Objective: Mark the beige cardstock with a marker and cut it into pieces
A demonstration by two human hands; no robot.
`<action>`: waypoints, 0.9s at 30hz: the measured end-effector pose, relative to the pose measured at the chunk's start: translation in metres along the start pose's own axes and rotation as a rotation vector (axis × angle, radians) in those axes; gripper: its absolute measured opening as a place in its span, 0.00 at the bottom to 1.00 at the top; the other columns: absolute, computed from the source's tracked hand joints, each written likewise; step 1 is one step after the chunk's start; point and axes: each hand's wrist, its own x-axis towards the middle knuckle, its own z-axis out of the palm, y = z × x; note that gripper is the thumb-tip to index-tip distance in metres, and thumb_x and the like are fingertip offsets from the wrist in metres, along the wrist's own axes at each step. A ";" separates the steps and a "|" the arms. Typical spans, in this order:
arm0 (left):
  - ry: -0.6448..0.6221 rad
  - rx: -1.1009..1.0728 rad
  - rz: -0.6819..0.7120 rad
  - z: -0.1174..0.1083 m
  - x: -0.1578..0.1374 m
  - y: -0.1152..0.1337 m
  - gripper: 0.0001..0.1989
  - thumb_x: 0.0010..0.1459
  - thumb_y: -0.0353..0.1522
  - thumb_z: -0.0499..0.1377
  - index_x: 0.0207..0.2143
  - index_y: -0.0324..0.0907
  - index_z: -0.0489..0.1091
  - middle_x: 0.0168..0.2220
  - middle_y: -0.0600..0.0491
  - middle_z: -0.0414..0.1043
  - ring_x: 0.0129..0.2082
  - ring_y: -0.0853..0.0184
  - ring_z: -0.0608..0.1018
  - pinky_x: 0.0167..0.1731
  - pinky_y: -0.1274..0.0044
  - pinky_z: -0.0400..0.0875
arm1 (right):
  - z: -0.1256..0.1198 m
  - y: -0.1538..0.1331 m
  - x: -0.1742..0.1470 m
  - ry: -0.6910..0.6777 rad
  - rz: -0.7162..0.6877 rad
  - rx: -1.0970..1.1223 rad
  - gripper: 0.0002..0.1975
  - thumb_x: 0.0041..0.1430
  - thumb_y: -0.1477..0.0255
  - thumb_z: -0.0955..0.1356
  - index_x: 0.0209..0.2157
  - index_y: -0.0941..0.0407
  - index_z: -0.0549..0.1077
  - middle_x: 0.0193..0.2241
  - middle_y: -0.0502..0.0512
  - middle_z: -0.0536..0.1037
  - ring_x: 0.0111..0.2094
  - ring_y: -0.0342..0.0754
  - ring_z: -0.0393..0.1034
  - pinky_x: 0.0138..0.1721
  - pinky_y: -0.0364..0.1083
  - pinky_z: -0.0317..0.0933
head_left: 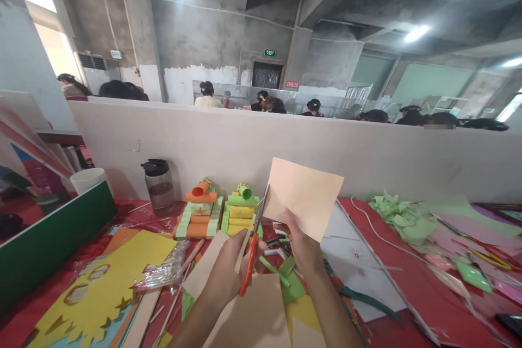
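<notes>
The left hand (pixel 229 265) has its fingers clamped round red-handled scissors (pixel 249 265); the right hand (pixel 305 249) pinches a peach sheet (pixel 304 194) just above its fingers. The blades (pixel 261 209) seem to meet the sheet's left edge.

The white partition (pixel 228 144) hides the lower body of a person in a light top (pixel 205 100) behind it. Above it, lettering on a red sign (pixel 292 85) is too small to read. Before it, the left hand (pixel 228 263) partly covers the scissors (pixel 252 263).
</notes>
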 end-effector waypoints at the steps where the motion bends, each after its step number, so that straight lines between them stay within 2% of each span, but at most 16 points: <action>1: -0.008 0.004 0.010 -0.001 0.000 -0.002 0.18 0.62 0.46 0.55 0.38 0.39 0.67 0.24 0.55 0.69 0.15 0.75 0.67 0.14 0.84 0.62 | 0.000 0.000 0.000 0.014 0.007 -0.023 0.24 0.46 0.50 0.74 0.37 0.55 0.81 0.30 0.54 0.85 0.40 0.58 0.80 0.40 0.48 0.73; 5: -0.005 0.000 0.016 -0.002 0.000 -0.001 0.19 0.63 0.47 0.53 0.39 0.39 0.68 0.22 0.56 0.69 0.16 0.73 0.68 0.15 0.82 0.64 | 0.001 0.002 0.001 -0.001 -0.017 0.019 0.25 0.45 0.50 0.74 0.37 0.56 0.81 0.29 0.54 0.84 0.37 0.57 0.81 0.41 0.49 0.73; 10: -0.050 0.006 -0.036 -0.003 0.000 0.015 0.17 0.58 0.45 0.60 0.33 0.40 0.64 0.23 0.59 0.64 0.17 0.73 0.70 0.17 0.82 0.67 | 0.002 0.004 0.003 -0.005 -0.039 0.083 0.26 0.43 0.51 0.76 0.38 0.56 0.80 0.32 0.54 0.85 0.33 0.56 0.81 0.37 0.49 0.74; 16: -0.104 0.011 -0.028 -0.006 0.001 0.019 0.19 0.56 0.45 0.63 0.39 0.39 0.65 0.30 0.55 0.69 0.23 0.71 0.74 0.23 0.80 0.70 | 0.001 0.014 0.008 -0.032 -0.070 0.081 0.26 0.44 0.53 0.76 0.41 0.56 0.81 0.33 0.53 0.85 0.34 0.56 0.81 0.36 0.48 0.74; 21: -0.099 0.023 -0.026 -0.008 0.000 0.023 0.19 0.56 0.45 0.63 0.38 0.39 0.65 0.25 0.58 0.67 0.21 0.72 0.72 0.20 0.82 0.67 | 0.001 0.014 0.009 -0.059 -0.076 0.128 0.28 0.42 0.56 0.77 0.44 0.55 0.80 0.36 0.53 0.84 0.34 0.56 0.80 0.36 0.49 0.75; 27: -0.102 -0.024 -0.073 -0.009 -0.002 0.031 0.22 0.58 0.51 0.59 0.35 0.40 0.65 0.20 0.59 0.64 0.17 0.72 0.69 0.14 0.84 0.59 | 0.001 0.010 0.009 -0.042 -0.082 0.102 0.23 0.42 0.55 0.76 0.39 0.53 0.81 0.33 0.52 0.84 0.34 0.57 0.80 0.39 0.50 0.75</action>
